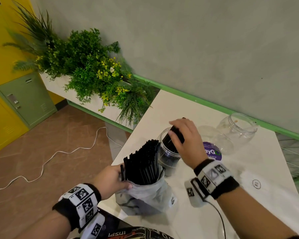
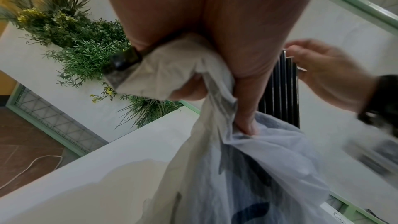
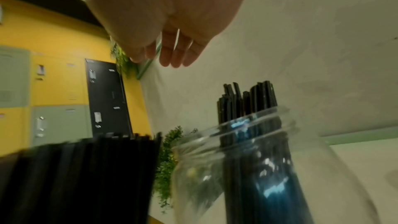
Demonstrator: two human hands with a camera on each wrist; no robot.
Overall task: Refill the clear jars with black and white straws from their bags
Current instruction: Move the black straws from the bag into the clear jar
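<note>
Brown tiled floor (image 1: 47,152) lies open on the left, crossed by a thin white cable (image 1: 59,152) that runs toward the white bench (image 1: 248,195). Green and yellow lockers (image 1: 24,99) stand at the far left, and a white planter of leafy green plants with yellow flowers (image 1: 93,71) fills the corner just past the bench's far left edge.

At the near left edge of the bench, the left hand (image 1: 110,180) grips the gathered rim of a crinkled translucent plastic bag (image 1: 145,197), which stands upright with a thick bundle of black straws (image 1: 143,163) rising out of it. Just behind and touching the bag stands a clear plastic jar (image 1: 169,156) with a smaller batch of black straws (image 3: 247,101) leaning inside. The right hand (image 1: 186,138) hovers over that jar's mouth, fingers (image 3: 172,57) loose and nearly straight, holding nothing.

Rightward, a round purple sticker (image 1: 212,151) lies flat on the bench, then an empty clear jar (image 1: 235,130) stands by the grey wall (image 1: 214,49) and its green trim (image 1: 179,93). The right half of the bench is bare up to its edge.
</note>
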